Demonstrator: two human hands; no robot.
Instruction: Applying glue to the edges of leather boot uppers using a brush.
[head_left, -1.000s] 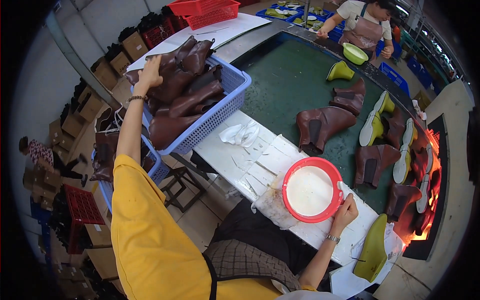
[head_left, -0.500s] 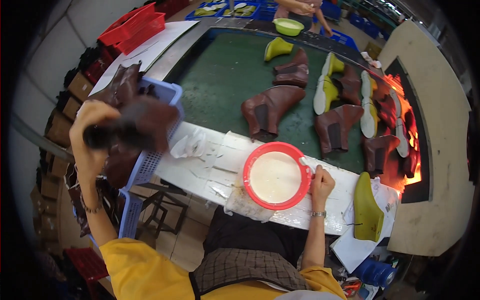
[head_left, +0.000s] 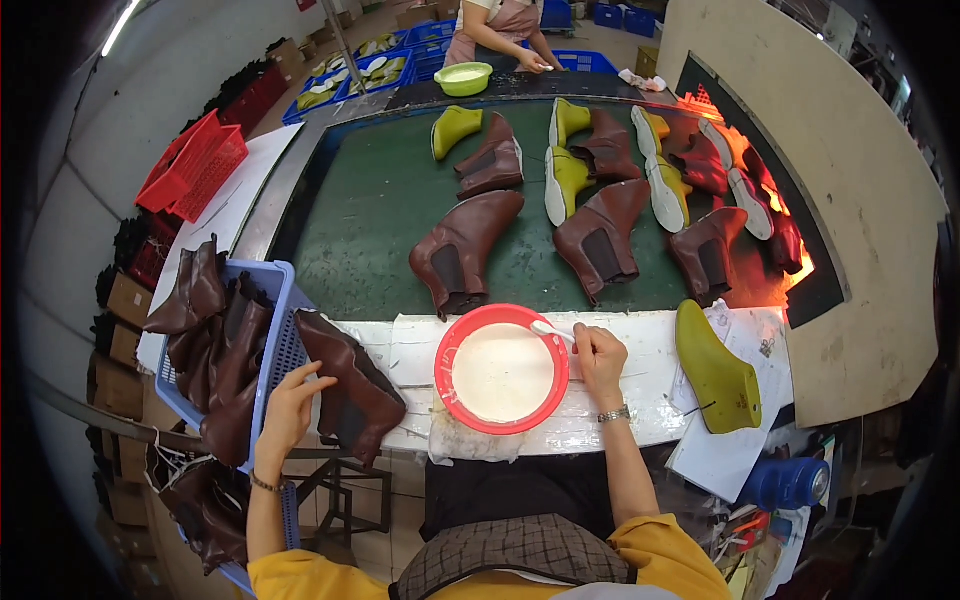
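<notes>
My left hand [head_left: 288, 405] grips a dark brown leather boot upper [head_left: 352, 385] at the left end of the white paper-covered bench [head_left: 640, 345], just beside a blue plastic basket [head_left: 270, 300] that holds several more brown uppers. My right hand [head_left: 598, 356] rests on the bench and holds a small white brush [head_left: 550, 331] whose tip lies over the rim of a red bowl [head_left: 502, 368] filled with white glue. The bowl stands between my two hands.
Several brown boots [head_left: 465, 250] and yellow-green lasts [head_left: 568, 180] lie on the green conveyor belt [head_left: 370, 220]. Another yellow-green last [head_left: 715, 368] lies on the bench right. A person [head_left: 500, 30] works at the far end by a green bowl [head_left: 464, 78]. Red crates [head_left: 195, 165] stand left.
My left hand lifted a brown boot upper out of the blue basket and brought it down to the bench edge. My right hand stayed at the red bowl.
</notes>
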